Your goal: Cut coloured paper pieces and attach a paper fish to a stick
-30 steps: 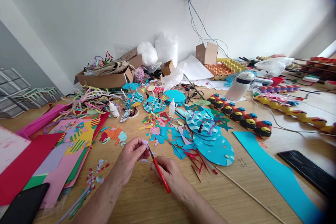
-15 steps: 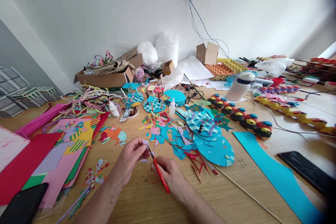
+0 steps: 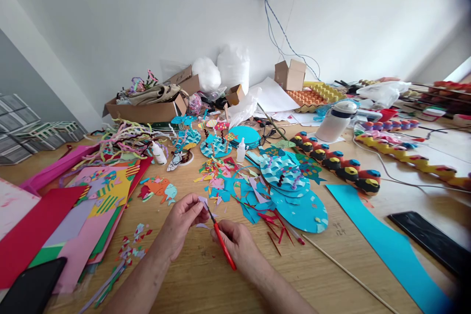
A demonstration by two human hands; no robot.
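Near the middle of the wooden table [image 3: 176,274], my left hand [image 3: 187,218] pinches a small piece of light purple paper [image 3: 202,200] between thumb and fingers. My right hand [image 3: 235,238] is closed round the red handles of a pair of scissors [image 3: 223,245]. The scissor blades point up and left and meet the edge of the purple paper. Another purple scrap [image 3: 202,225] lies on the table between my hands. Beyond them are piled blue and coloured paper scraps [image 3: 230,187], and several orange and blue paper fish [image 3: 158,189] lie to the left.
Coloured paper sheets [image 3: 73,225] and a phone [image 3: 35,282] are at left. Blue paper discs [image 3: 301,211], a thin wooden stick [image 3: 342,270], a blue strip [image 3: 386,240] and another phone [image 3: 427,235] lie right. Glue bottles [image 3: 241,151] and painted egg-carton strips [image 3: 338,164] stand farther back.
Almost nothing differs. My hands, the purple paper and the scissors hold nearly the same place, and the whole view has shifted very slightly.
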